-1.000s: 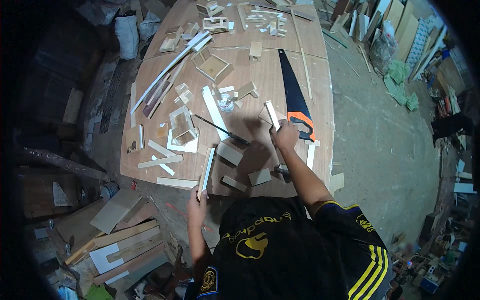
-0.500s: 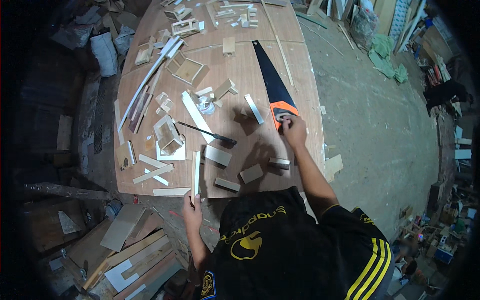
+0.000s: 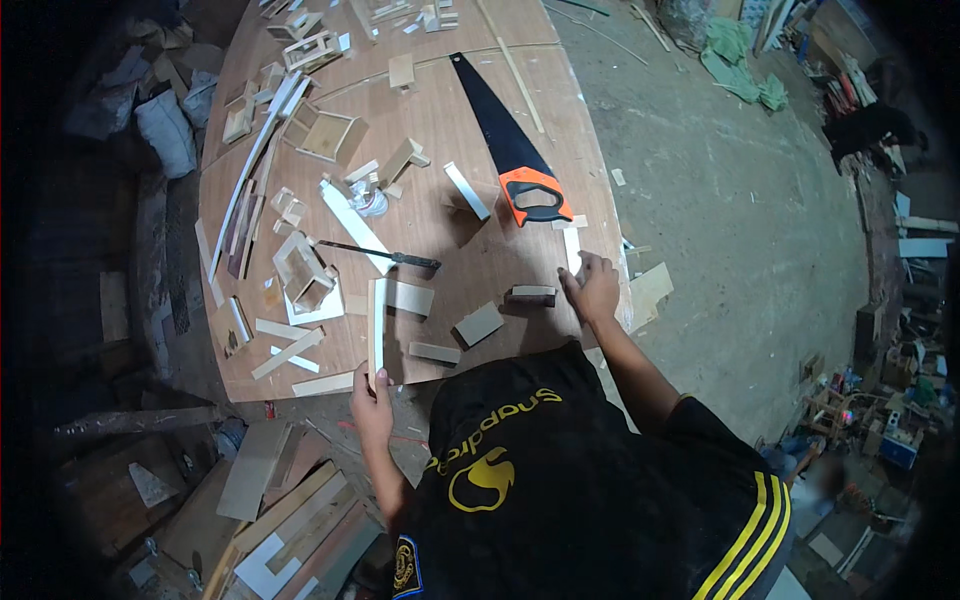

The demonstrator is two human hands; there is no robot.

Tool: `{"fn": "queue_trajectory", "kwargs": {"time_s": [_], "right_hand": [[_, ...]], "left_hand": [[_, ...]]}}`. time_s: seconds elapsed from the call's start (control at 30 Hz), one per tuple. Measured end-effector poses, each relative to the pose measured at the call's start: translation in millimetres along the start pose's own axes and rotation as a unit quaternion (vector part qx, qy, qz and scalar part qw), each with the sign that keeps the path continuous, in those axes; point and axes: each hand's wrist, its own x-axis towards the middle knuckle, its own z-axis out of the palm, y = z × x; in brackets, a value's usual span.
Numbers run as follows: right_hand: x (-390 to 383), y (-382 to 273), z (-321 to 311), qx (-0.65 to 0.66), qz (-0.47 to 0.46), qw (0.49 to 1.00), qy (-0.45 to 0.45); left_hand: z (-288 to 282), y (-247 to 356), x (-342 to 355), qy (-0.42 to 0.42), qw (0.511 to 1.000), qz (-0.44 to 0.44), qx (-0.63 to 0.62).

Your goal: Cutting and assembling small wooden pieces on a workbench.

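My left hand (image 3: 372, 395) holds a light wooden strip (image 3: 376, 330) upright in the picture at the table's front edge. My right hand (image 3: 590, 285), fingers curved and apart, is over a white strip (image 3: 572, 248) near the table's right edge. Just above it lies a handsaw (image 3: 515, 150) with black blade and orange handle (image 3: 532, 190). A short pale strip (image 3: 466, 190) lies left of the saw. A long dark tool (image 3: 412, 260) with a black handle lies mid-table, near small wooden blocks (image 3: 480, 323) and an open wooden box (image 3: 302, 275).
The table (image 3: 410, 130) carries more small boxes (image 3: 325, 135), offcuts and long strips (image 3: 260, 150) toward its left and far end. Boards (image 3: 250, 470) are piled below left. Green cloth (image 3: 730, 55) lies on the floor at right; another person (image 3: 815, 480) is at lower right among clutter.
My right hand released the short pale strip, passed over the saw handle and moved down to the white strip at the right. My left hand keeps its strip. The view has shifted.
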Motion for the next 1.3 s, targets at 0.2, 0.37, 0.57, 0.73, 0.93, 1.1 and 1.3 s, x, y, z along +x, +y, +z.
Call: {"fn": "queue_trajectory", "kwargs": {"time_s": [0.2, 0.37, 0.57, 0.73, 0.93, 1.1, 1.3], "right_hand": [[16, -8, 15, -0.052, 0.121, 0.991, -0.028], [21, -7, 25, -0.073, 0.128, 0.989, -0.020], [16, -1, 25, -0.077, 0.121, 0.990, 0.003], [14, -3, 26, -0.073, 0.121, 0.990, 0.006], [15, -5, 30, -0.065, 0.126, 0.990, 0.011], [18, -8, 27, -0.063, 0.134, 0.989, -0.009], [53, -10, 18, 0.021, 0.020, 0.994, 0.104]], "left_hand": [[1, -8, 5, -0.027, 0.999, 0.000, 0.019], [-1, -10, 4, -0.007, 1.000, 0.017, 0.009], [-4, -16, 1, -0.009, 1.000, -0.008, 0.015], [-3, -16, 2, -0.014, 1.000, -0.013, 0.011], [-1, -13, 7, -0.023, 1.000, 0.003, -0.004], [0, -1, 8, -0.032, 0.999, -0.006, 0.023], [2, -5, 14, -0.046, 0.999, -0.018, 0.003]]}}
